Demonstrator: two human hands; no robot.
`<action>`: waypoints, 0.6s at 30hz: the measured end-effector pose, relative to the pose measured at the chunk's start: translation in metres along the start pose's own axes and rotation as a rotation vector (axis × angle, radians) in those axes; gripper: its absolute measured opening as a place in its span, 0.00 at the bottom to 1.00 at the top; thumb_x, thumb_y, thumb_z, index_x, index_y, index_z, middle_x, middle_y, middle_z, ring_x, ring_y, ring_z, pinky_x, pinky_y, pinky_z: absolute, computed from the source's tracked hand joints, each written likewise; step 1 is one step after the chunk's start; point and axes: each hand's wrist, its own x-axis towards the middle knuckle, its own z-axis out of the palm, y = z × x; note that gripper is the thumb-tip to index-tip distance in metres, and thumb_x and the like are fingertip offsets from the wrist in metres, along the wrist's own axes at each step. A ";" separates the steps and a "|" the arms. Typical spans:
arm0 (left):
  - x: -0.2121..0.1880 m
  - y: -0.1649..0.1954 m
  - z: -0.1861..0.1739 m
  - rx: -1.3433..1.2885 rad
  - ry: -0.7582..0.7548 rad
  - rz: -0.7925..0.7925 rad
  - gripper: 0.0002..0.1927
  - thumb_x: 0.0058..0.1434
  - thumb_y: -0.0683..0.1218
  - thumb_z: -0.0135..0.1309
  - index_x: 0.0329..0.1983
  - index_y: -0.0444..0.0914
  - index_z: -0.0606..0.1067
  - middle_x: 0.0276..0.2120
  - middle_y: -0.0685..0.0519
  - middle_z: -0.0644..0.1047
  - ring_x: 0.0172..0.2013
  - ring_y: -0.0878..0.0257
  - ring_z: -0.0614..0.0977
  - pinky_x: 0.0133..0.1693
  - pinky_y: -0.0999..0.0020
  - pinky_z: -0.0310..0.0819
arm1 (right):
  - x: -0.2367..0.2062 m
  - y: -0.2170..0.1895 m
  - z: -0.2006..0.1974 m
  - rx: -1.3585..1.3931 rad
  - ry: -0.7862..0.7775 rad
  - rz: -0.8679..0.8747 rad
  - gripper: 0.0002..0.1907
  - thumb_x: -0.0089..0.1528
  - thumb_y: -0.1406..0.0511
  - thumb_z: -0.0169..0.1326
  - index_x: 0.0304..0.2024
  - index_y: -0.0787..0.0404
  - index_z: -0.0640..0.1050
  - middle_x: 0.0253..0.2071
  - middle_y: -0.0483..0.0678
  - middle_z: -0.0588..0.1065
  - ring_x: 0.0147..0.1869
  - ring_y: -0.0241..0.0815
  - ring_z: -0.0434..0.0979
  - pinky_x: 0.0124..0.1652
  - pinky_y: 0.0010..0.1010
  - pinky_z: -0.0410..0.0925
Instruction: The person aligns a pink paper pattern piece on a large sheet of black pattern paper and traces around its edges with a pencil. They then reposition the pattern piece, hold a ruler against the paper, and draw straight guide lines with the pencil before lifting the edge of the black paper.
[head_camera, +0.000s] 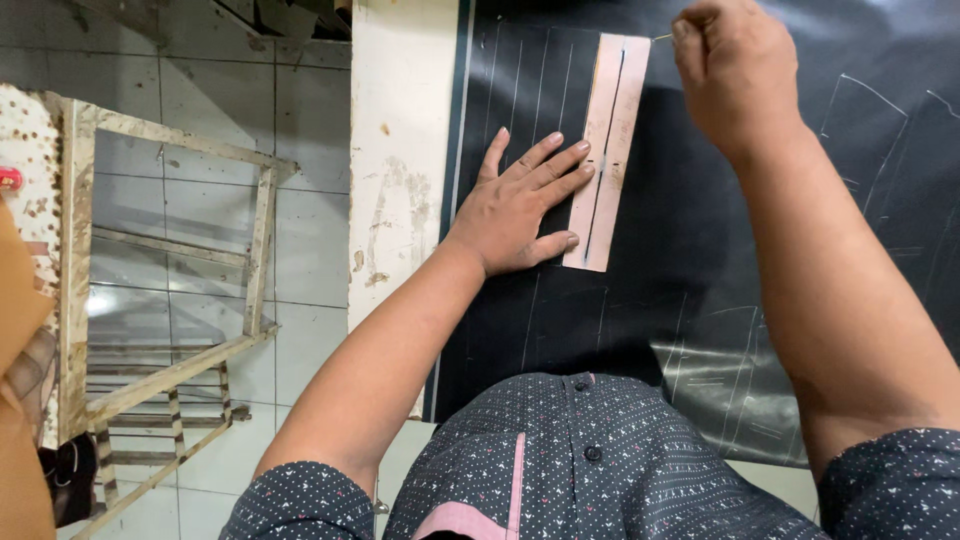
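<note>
Two bare hands are seen over a dark cloth (700, 250) that is spread on a worktop (400, 150). The left hand (515, 205) is laid flat, palm down, with its fingers (545, 165) spread out. Their tips are pressed on the left edge of a long pink paper strip (608, 150), and the thumb is pressed near the strip's lower end. The strip is laid on the cloth, almost upright in the view, and a thin dark slot is cut down its middle. The right hand (735, 70) is held just past the top right corner of the strip. Its fingers are curled tight and pinched on a small thin marking tool (663, 38), of which only the tip is seen. Pale chalk lines are drawn on the cloth beside the strip and farther right. A wooden frame (170, 270) is stood on the tiled floor (200, 90), well apart to the left.
</note>
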 end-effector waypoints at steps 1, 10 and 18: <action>0.000 0.000 0.000 -0.002 0.005 0.005 0.42 0.58 0.68 0.55 0.74 0.55 0.60 0.75 0.63 0.54 0.75 0.63 0.50 0.72 0.40 0.26 | -0.002 -0.004 -0.002 -0.003 0.002 -0.034 0.01 0.70 0.72 0.54 0.42 0.65 0.76 0.39 0.55 0.76 0.43 0.57 0.78 0.42 0.42 0.71; 0.000 0.000 -0.002 -0.027 0.009 0.006 0.40 0.57 0.66 0.57 0.72 0.54 0.63 0.75 0.63 0.55 0.75 0.62 0.52 0.72 0.39 0.28 | -0.075 -0.101 -0.041 0.053 -0.390 0.066 0.05 0.65 0.66 0.58 0.37 0.62 0.76 0.32 0.53 0.73 0.37 0.56 0.76 0.38 0.45 0.70; -0.001 -0.001 0.004 -0.031 0.050 0.023 0.40 0.57 0.65 0.58 0.72 0.54 0.65 0.75 0.63 0.57 0.75 0.62 0.53 0.72 0.39 0.29 | -0.116 -0.144 -0.068 0.299 -0.441 0.291 0.05 0.64 0.68 0.57 0.41 0.63 0.78 0.37 0.52 0.78 0.41 0.52 0.81 0.41 0.38 0.73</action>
